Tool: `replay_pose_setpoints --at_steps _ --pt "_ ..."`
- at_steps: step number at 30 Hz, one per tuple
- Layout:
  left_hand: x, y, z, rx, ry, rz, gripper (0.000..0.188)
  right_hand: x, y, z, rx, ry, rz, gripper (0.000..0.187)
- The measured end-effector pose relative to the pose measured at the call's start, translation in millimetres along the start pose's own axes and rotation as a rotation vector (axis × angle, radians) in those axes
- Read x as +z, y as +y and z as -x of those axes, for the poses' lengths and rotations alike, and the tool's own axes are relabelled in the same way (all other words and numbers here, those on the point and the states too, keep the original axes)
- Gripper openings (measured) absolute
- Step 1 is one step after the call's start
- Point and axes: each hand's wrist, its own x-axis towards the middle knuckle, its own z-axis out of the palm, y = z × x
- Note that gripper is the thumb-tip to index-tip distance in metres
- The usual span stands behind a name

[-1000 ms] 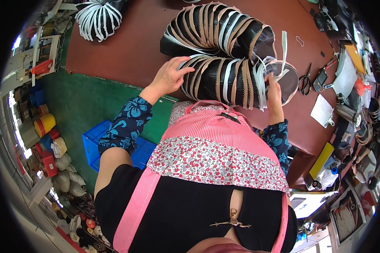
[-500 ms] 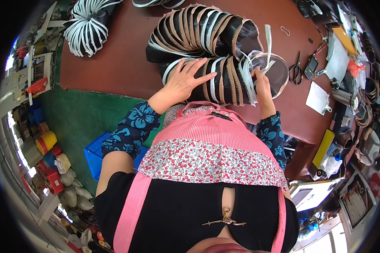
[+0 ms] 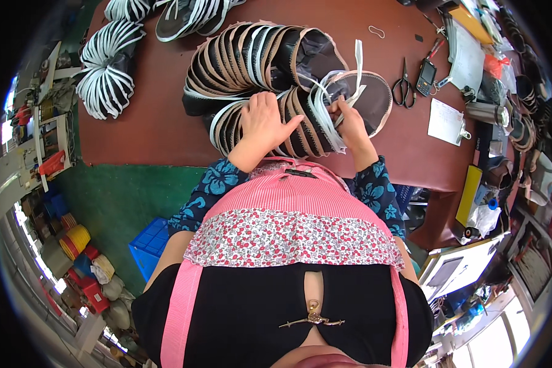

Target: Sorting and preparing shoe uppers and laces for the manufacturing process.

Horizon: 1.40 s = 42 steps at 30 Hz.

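Observation:
Two rows of nested shoe uppers, black with tan and white edging, lie curved side by side on the red-brown table (image 3: 132, 138). On the near row (image 3: 224, 126) rests my left hand (image 3: 264, 124), its fingers laid over the edges and the thumb apart. My right hand (image 3: 353, 127) pinches white strips (image 3: 358, 58) at the row's right end, beside a brown-lined upper (image 3: 377, 101); its fingertips are partly hidden there. The far row (image 3: 227, 58) sits just beyond, touching the near one, and neither hand is on it.
White-edged bundles (image 3: 106, 76) stand at the far left. To the right lie black scissors (image 3: 404, 89), a handheld device (image 3: 426, 78), a clipped paper (image 3: 446, 122) and a metal flask (image 3: 487, 113). A blue crate (image 3: 148, 245) is on the green floor below.
The view has shifted, so the table and uppers sit further left and lower. My left hand has slid slightly along the near row; my right hand stays at its right end.

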Motion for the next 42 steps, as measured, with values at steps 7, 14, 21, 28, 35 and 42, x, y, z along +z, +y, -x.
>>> replay_pose_setpoints --at_steps 7,14,21,28,35,42 --pt "1 12 -20 0.420 -0.040 0.270 0.065 -19 -14 -6 0.076 -0.068 -0.146 0.044" --pt "15 23 -32 0.442 -0.083 0.170 0.052 -25 -32 -7 0.143 -0.102 -0.146 0.045" --pt "27 59 -46 0.293 0.117 0.177 0.041 -40 -35 -17 0.147 -0.154 -0.101 0.045" --pt "38 66 -49 0.197 0.091 0.221 0.040 -49 -39 -20 0.158 -0.142 -0.074 0.045" --pt "38 61 -45 0.177 0.069 0.236 0.041 -57 -42 -18 0.127 -0.135 -0.032 0.050" --pt "37 64 -44 0.149 0.039 0.223 0.044 -58 -32 -14 0.132 -0.168 0.016 0.053"
